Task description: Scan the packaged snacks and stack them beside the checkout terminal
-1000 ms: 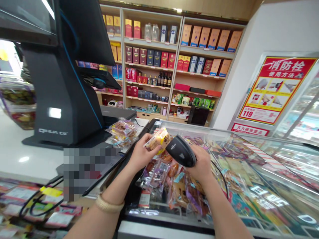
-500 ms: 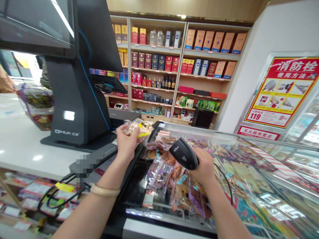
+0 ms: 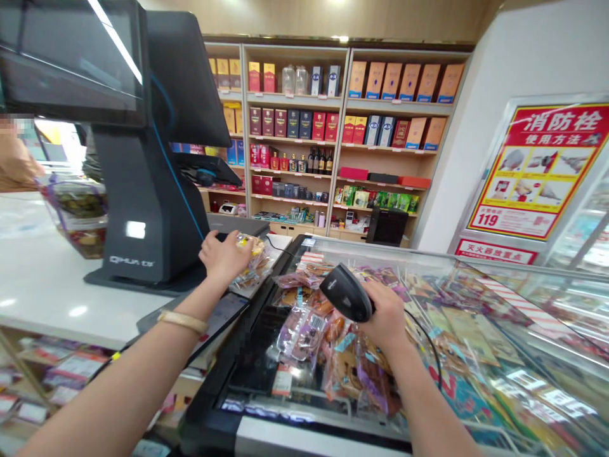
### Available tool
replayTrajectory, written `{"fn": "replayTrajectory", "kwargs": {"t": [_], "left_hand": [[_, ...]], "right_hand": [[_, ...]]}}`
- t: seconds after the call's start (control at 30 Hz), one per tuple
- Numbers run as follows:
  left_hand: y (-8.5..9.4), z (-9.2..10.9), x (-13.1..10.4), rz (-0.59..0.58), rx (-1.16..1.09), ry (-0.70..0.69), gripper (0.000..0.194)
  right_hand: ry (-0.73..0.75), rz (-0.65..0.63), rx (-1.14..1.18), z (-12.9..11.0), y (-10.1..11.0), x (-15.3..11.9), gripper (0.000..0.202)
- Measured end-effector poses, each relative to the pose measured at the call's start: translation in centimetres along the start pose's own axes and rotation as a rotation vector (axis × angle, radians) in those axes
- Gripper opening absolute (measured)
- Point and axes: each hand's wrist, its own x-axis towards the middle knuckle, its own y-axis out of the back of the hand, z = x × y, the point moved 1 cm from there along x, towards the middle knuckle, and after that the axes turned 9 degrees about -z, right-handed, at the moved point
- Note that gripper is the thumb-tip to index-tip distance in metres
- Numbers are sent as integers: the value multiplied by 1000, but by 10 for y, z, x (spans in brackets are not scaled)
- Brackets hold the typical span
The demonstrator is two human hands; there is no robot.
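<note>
My right hand (image 3: pixel 386 314) is closed round a black barcode scanner (image 3: pixel 347 293), whose cable trails down to the right. The scanner is above a heap of clear plastic food packets (image 3: pixel 304 336) on the glass top of a display freezer (image 3: pixel 266 374). My left hand (image 3: pixel 223 257), with a pale bangle on the wrist, grips a clear snack packet with a yellow label (image 3: pixel 248 244). That packet is at the counter strip beside the till, over or among other clear packets (image 3: pixel 257 270); its underside is hidden.
A black till with screens (image 3: pixel 143 190) stands on the white counter (image 3: pixel 42 273) at left, by a purple-trimmed container (image 3: pixel 78 209). A phone-like dark screen (image 3: pixel 223 314) lies below my left hand. Shelves of boxes (image 3: pixel 295 120) line the back wall. At far left a person's arm (image 3: pixel 16 158) shows.
My left hand has moved left and down with the snack packet, from beside the freezer edge to the counter strip. My right hand and the scanner have barely moved.
</note>
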Motion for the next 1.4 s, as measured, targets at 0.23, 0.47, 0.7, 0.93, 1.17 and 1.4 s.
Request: {"fn": "replayTrajectory", "kwargs": {"t": [0.23,0.47,0.7,0.93,1.17,1.4], "left_hand": [[2,2,-25,80,158,-358,51],[-2,-2,-42,25,324,-614,38],[-9,-19,-21,-187,319,-715,38],[-15,-20,-26,-204,468,-698,55],[-28,-24,-12,-280,655,-657,69],[-25,-28,25,-306,580,-639,73]], "right_hand": [[10,5,1,0,0,0,16],[-9,2,19,0,-2,0,15],[-2,3,8,0,-1,0,16],[9,1,3,0,-1,0,16],[2,-20,14,3,-3,-2,19],[1,-15,18,2,-2,-2,16]]}}
